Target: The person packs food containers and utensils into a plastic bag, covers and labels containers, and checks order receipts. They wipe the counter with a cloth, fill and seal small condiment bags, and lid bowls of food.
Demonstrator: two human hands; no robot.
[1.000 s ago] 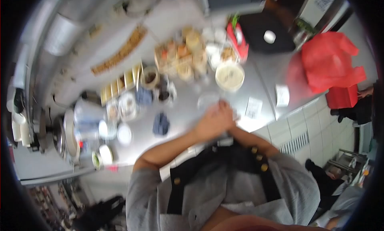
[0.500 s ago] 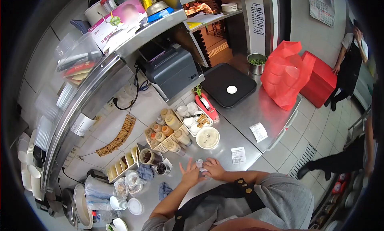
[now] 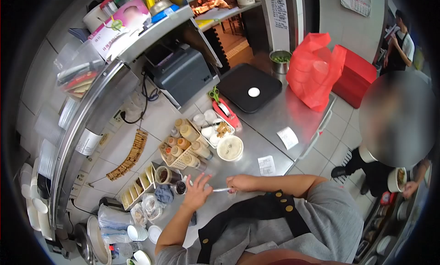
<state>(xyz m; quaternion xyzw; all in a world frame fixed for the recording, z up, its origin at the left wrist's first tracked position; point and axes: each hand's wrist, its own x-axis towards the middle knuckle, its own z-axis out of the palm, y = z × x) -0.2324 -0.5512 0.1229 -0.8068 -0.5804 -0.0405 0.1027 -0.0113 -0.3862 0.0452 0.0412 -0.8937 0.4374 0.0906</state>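
A thin, pale strip of what looks like twisted clear plastic point(image 3: 221, 190) stretches between my hands over the steel counter point(image 3: 247, 150). One end meets the thumb side of my left hand point(image 3: 197, 194), whose other fingers fan upward. My right hand point(image 3: 239, 183) is closed around the opposite end. Just beyond my left fingers stands a small cup of dark contents point(image 3: 180, 187), with a larger jar of dark sauce point(image 3: 164, 175) behind it. A round lidded tub point(image 3: 230, 148) sits past the strip, and a printed receipt point(image 3: 265, 165) lies right of it.
Squeeze bottles fill a basket point(image 3: 178, 157) near the wall. Farther off are a tape dispenser point(image 3: 228, 114), a black tray point(image 3: 250, 87) and a red plastic bag point(image 3: 314, 72). At right, a co-worker's hand point(image 3: 411, 189) is beside a bowl point(image 3: 397, 179); another person point(image 3: 401, 45) stands behind.
My hands have moved apart, drawing the small crumpled plastic between them into a thin strip. My left hand has shifted toward the dark cup. A co-worker with bowls has come closer at right.
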